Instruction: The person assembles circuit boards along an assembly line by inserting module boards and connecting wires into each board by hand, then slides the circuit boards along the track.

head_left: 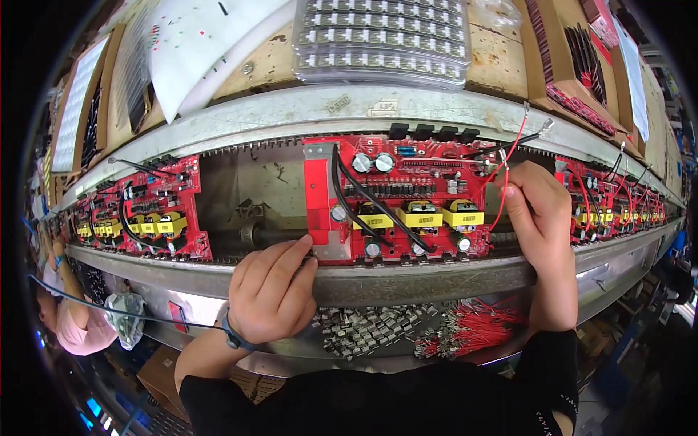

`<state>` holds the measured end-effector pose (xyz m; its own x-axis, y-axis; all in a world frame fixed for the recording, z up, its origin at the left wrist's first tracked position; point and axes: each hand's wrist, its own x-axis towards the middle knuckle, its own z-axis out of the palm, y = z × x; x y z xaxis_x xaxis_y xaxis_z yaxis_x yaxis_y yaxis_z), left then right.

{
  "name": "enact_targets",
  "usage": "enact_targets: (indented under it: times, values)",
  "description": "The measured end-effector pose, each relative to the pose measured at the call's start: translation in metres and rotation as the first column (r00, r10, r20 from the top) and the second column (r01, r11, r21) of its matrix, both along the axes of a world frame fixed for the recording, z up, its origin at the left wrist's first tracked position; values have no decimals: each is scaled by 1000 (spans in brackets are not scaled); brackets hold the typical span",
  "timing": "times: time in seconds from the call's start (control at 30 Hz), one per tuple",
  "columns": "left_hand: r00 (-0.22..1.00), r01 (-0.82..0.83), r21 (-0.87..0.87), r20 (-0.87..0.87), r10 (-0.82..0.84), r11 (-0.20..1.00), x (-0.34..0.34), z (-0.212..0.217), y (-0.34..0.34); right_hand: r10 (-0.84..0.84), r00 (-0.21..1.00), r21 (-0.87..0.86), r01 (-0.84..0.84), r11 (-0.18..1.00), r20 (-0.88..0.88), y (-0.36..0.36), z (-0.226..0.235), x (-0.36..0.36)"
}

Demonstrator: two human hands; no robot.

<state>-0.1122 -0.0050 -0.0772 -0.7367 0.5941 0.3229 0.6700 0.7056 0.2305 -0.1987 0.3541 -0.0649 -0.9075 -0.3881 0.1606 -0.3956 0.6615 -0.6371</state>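
Note:
In front of me a red circuit board [396, 192] lies across the metal rails. It carries yellow transformers [419, 214], round capacitors [383, 162] and thick black wires [371, 200] looped over its face. My left hand [273, 291] is closed at the board's lower left corner, fingers bent together with their tips on its edge; its thumb is hidden. At the board's right end my right hand [538, 207] pinches a thin red wire [502, 207] between thumb and forefinger. Another red wire [520, 134] and a black one with metal terminals stand up beside it.
More red boards line the rails at left [156, 211] and right [614, 203]. On the near ledge lie a pile of small metal parts [374, 327] and a bundle of red wires [469, 330]. Beyond the rail sit a clear plastic tray [382, 40] and cardboard boxes [574, 65]. Another person's arm [71, 283] shows at far left.

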Motion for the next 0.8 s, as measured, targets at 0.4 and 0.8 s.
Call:
enact_targets:
  times: [0.4,0.8]
  values:
    - [999,46,45,22,-47,998,-1,1,-2,-38,999,32,39,999,-25,0,-1,1]
    - [998,54,39,16,-54,998,1,4,1,-96,987,-37,92,995,-129,4,-1,-2]
